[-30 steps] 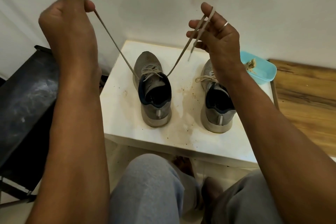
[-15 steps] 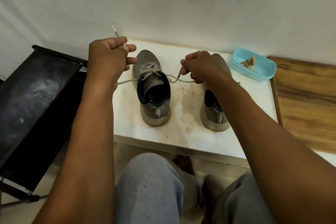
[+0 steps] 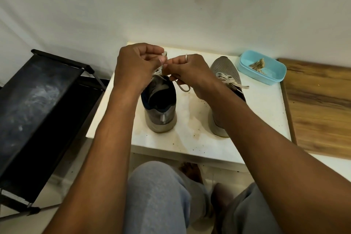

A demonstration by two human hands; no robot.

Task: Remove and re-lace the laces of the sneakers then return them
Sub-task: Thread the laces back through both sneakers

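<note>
Half a second back the two hands were apart, pulling the lace ends out sideways. Now they have drawn together over the tongue of the left grey mesh sneaker [image 3: 160,118], which stands heel toward the sitter on the stained white worktop [image 3: 191,138]. The left hand [image 3: 136,64] is curled, pinching a bit of the pale flat lace [image 3: 185,88] between thumb and finger. The right hand [image 3: 190,72], with a thin silver ring [image 3: 186,57] on it, pinches the same lace just beside it, fingertips almost meeting. A small loop hangs below the right hand's fingers.

Closest in, grey-trousered knees [image 3: 157,195] sit below the worktop's front edge. The left hand hides the front of the left sneaker, and the right forearm crosses the heel of the right grey sneaker [image 3: 224,68], whose loose laces [image 3: 231,80] trail over its side. A black fabric rack on a metal frame [image 3: 38,100] stands at the left and a brown wooden board [image 3: 319,104] lies at the right. Farther back a light blue plastic tub [image 3: 273,80] holding tan scraps sits by the white wall [image 3: 171,5].
</note>
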